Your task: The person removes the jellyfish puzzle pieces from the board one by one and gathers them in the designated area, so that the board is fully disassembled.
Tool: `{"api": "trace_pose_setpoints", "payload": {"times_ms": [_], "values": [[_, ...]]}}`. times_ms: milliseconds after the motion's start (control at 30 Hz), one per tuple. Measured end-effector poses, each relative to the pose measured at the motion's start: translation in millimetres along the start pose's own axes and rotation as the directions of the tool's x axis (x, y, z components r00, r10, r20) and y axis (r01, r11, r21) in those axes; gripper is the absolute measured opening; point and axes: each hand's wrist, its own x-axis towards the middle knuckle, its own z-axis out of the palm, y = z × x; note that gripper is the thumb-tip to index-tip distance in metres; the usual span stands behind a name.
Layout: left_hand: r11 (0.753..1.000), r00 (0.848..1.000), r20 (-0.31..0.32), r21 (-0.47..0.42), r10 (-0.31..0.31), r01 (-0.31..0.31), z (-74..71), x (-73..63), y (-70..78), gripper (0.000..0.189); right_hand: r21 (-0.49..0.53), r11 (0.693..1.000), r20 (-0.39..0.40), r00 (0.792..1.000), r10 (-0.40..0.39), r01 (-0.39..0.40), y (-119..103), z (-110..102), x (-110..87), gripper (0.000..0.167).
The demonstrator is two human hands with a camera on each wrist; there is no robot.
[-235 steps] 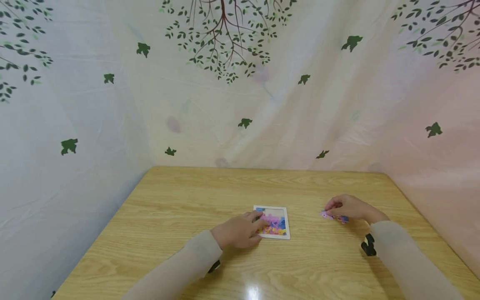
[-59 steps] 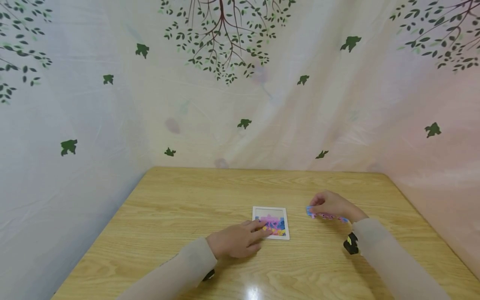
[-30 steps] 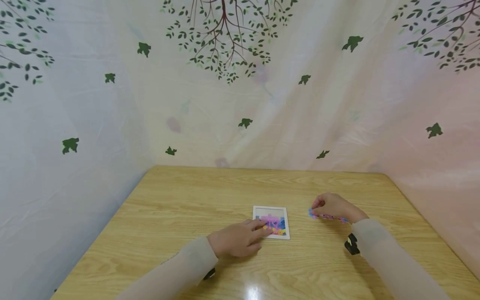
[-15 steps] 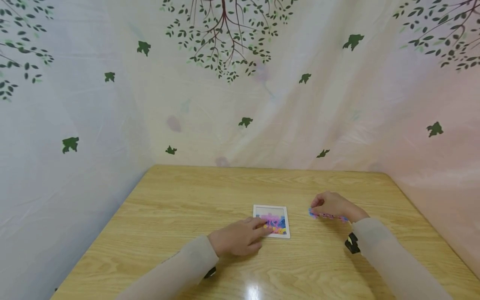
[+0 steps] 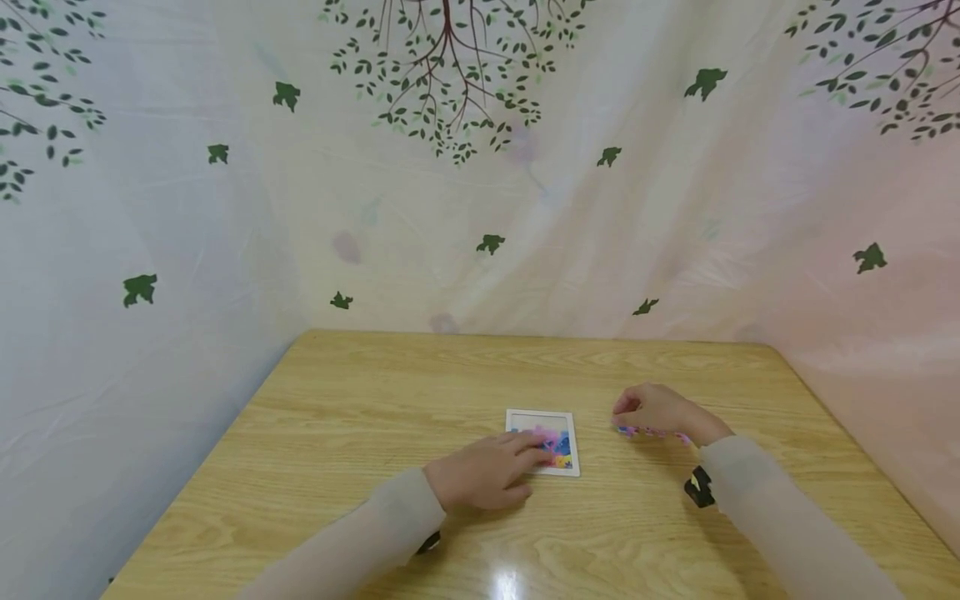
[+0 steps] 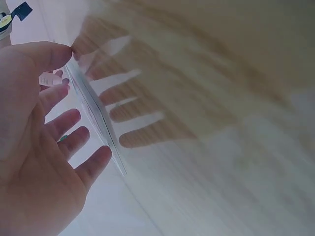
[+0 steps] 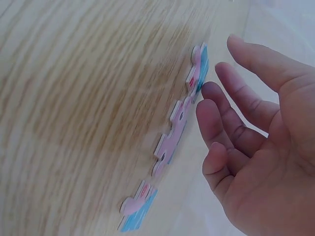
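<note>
My left hand (image 5: 483, 472) lies with extended fingers over a white-framed jigsaw puzzle (image 5: 576, 454), covering its lower left part. Pink, blue and yellow pieces fill its lower part; a pale strip shows along the top. In the left wrist view the puzzle frame (image 6: 101, 115) appears almost edge-on beside the fingers. My right hand (image 7: 261, 113) has loosely bent fingers with nothing visible between them. Three loose puzzle pieces lie in a row beside it: a pink and blue piece (image 7: 198, 69), a pink piece (image 7: 172, 132) and another pink and blue piece (image 7: 139, 209).
The wooden table (image 5: 375, 392) extends around both hands, with bare wood between the puzzle and the loose pieces. A pale curtain (image 5: 420, 250) printed with leaves and branches hangs behind the table and along both sides.
My left hand has slid slightly right across the puzzle. My right hand has shifted a little left; compared with the oldest frame, it is clearly farther left, and the loose pieces form a longer row.
</note>
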Motion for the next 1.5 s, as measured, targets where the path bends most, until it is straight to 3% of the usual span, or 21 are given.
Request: {"api": "trace_pose_setpoints", "payload": {"times_ms": [200,500,833,1100,1500], "values": [[1.000,1.000,0.020,0.018,-0.022,0.022,0.4,5.7,1.8,0.053,0.016,1.000,-0.015,1.000,0.007,-0.007,-5.6,2.0,-0.7,0.017],[0.997,0.996,0.065,0.051,-0.059,0.056,-1.0,9.9,3.5,0.050,-0.017,0.999,-0.031,0.999,-0.043,0.042,-14.0,5.6,0.7,0.018],[0.991,1.000,0.026,0.131,-0.017,0.013,-0.8,10.3,3.9,0.046,-0.033,0.989,-0.004,0.989,-0.147,0.146,-31.3,18.1,6.9,0.017],[0.990,1.000,-0.001,0.140,0.019,-0.019,-1.2,9.6,3.0,0.046,-0.067,0.960,0.050,0.962,-0.268,0.271,-42.7,31.7,15.7,0.015],[0.991,0.999,-0.019,0.132,0.039,-0.036,-0.7,7.7,2.0,0.044,-0.054,0.965,0.068,0.965,-0.251,0.255,-55.9,45.9,19.2,0.014]]}}
